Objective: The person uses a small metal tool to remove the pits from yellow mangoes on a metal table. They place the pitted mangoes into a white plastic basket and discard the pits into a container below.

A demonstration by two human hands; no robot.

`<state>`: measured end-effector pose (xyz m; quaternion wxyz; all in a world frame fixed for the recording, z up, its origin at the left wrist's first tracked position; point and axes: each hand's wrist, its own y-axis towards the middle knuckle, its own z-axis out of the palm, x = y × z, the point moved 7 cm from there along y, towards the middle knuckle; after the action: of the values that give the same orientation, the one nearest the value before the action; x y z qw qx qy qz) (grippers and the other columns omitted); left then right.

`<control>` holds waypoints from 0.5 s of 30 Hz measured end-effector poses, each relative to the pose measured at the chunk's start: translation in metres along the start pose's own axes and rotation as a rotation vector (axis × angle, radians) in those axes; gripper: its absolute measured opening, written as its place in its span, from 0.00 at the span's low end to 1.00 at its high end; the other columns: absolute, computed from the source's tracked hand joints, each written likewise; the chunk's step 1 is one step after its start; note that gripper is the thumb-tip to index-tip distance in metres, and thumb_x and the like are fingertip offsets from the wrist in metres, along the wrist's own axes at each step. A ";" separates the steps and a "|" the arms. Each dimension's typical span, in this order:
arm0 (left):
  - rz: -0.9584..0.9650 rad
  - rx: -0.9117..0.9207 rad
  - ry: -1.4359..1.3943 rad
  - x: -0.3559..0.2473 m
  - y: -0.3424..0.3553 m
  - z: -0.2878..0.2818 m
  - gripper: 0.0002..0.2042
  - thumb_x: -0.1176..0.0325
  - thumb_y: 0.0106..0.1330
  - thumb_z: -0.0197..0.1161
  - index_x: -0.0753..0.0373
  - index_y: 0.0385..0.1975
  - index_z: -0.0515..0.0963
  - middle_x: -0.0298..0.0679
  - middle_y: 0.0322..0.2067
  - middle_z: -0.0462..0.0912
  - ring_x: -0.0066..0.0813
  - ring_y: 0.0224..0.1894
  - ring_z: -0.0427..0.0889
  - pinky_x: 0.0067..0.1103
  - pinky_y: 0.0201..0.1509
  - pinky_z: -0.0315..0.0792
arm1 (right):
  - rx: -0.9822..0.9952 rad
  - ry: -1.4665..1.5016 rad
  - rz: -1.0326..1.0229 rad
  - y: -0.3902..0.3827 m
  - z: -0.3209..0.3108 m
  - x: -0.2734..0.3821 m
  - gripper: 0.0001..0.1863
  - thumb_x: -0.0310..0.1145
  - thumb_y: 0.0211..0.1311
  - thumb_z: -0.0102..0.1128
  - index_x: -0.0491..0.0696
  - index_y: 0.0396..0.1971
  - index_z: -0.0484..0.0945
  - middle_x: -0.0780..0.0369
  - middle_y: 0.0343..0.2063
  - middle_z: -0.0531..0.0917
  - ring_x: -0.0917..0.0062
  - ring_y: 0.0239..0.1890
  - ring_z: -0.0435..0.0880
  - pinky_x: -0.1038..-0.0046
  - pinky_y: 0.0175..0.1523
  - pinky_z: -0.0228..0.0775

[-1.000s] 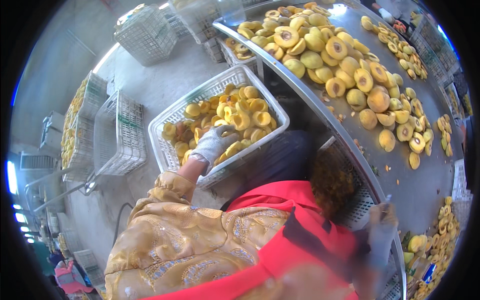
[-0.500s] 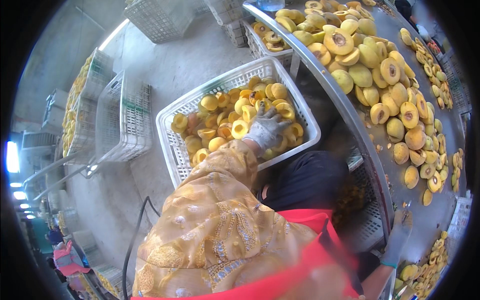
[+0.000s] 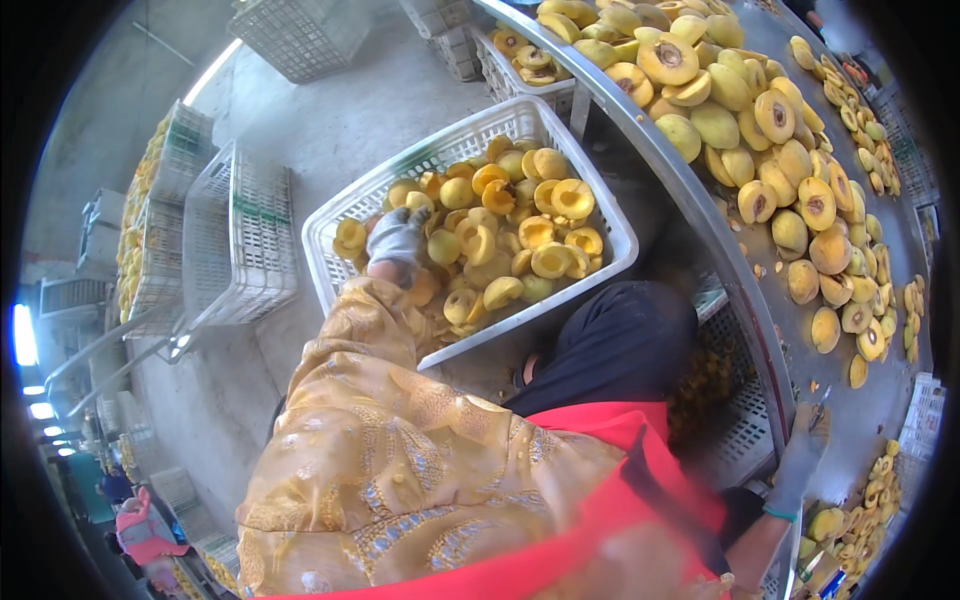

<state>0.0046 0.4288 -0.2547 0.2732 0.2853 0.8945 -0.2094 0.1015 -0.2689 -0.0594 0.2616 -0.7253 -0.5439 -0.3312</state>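
Left hand (image 3: 397,240) amid fruit (image 3: 550,262), crate (image 3: 480,138) around, table (image 3: 860,415) beside.

Grey concrete floor (image 3: 345,115), with dull patches, spans the upper left and centre. A bright strip (image 3: 212,72) slants across it at upper left. At the far left edge glows 1 tall white light (image 3: 23,338), smaller lights (image 3: 41,410) below it. White slatted crates (image 3: 262,255) stand at left, beside 2 metal bars (image 3: 120,331). A grey metal table (image 3: 850,415) with a raised, curved-looking rim (image 3: 668,165) fills the right.
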 end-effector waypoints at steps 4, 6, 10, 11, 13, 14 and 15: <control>0.032 0.058 0.506 0.039 -0.025 -0.036 0.30 0.48 0.62 0.60 0.61 0.59 0.71 0.52 0.61 0.69 0.48 0.64 0.67 0.34 0.67 0.61 | 0.010 0.008 -0.018 0.003 0.002 -0.010 0.06 0.33 0.67 0.54 0.47 0.32 0.72 0.72 0.26 0.70 0.87 0.30 0.66 0.80 0.37 0.62; -0.131 0.003 0.432 0.087 -0.037 -0.044 0.32 0.46 0.62 0.57 0.54 0.64 0.66 0.50 0.66 0.62 0.48 0.70 0.58 0.34 0.72 0.53 | 0.029 0.010 -0.018 0.005 0.001 -0.013 0.06 0.33 0.68 0.54 0.47 0.32 0.72 0.72 0.26 0.70 0.87 0.30 0.65 0.80 0.38 0.62; 0.049 -0.315 0.275 0.076 -0.074 -0.043 0.32 0.47 0.63 0.58 0.58 0.64 0.66 0.52 0.66 0.62 0.50 0.69 0.58 0.35 0.72 0.53 | -0.001 0.017 -0.008 0.000 -0.001 -0.013 0.06 0.33 0.68 0.54 0.47 0.33 0.73 0.72 0.26 0.70 0.88 0.31 0.65 0.81 0.38 0.62; 0.149 -0.333 0.358 0.069 -0.089 -0.038 0.30 0.48 0.63 0.58 0.56 0.63 0.68 0.51 0.65 0.63 0.51 0.68 0.60 0.36 0.71 0.54 | -0.012 0.003 -0.007 -0.001 -0.001 -0.011 0.05 0.32 0.68 0.53 0.47 0.33 0.73 0.72 0.27 0.70 0.88 0.31 0.65 0.81 0.38 0.62; 0.236 -0.095 0.422 0.048 -0.121 -0.013 0.31 0.47 0.61 0.60 0.55 0.62 0.69 0.50 0.65 0.63 0.51 0.67 0.60 0.36 0.71 0.55 | -0.007 -0.034 -0.039 0.000 -0.004 -0.011 0.05 0.32 0.68 0.53 0.47 0.34 0.73 0.71 0.27 0.71 0.88 0.31 0.66 0.81 0.39 0.62; 0.126 0.164 0.536 0.017 -0.142 -0.012 0.32 0.48 0.58 0.66 0.52 0.62 0.69 0.53 0.64 0.63 0.54 0.67 0.60 0.36 0.69 0.58 | -0.004 -0.050 -0.054 0.000 -0.004 -0.012 0.05 0.32 0.68 0.53 0.46 0.34 0.73 0.71 0.27 0.71 0.88 0.31 0.66 0.81 0.39 0.62; 0.114 0.278 0.566 0.015 -0.151 -0.009 0.32 0.48 0.56 0.67 0.51 0.61 0.71 0.52 0.63 0.64 0.53 0.66 0.61 0.35 0.69 0.58 | -0.010 -0.017 -0.043 -0.001 -0.004 -0.011 0.05 0.32 0.68 0.53 0.46 0.35 0.73 0.71 0.28 0.71 0.87 0.32 0.67 0.81 0.40 0.63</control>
<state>-0.1040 0.3263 -0.2240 -0.0165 0.4165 0.8804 -0.2261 0.0980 -0.2785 -0.0652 0.2463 -0.7176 -0.5597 -0.3333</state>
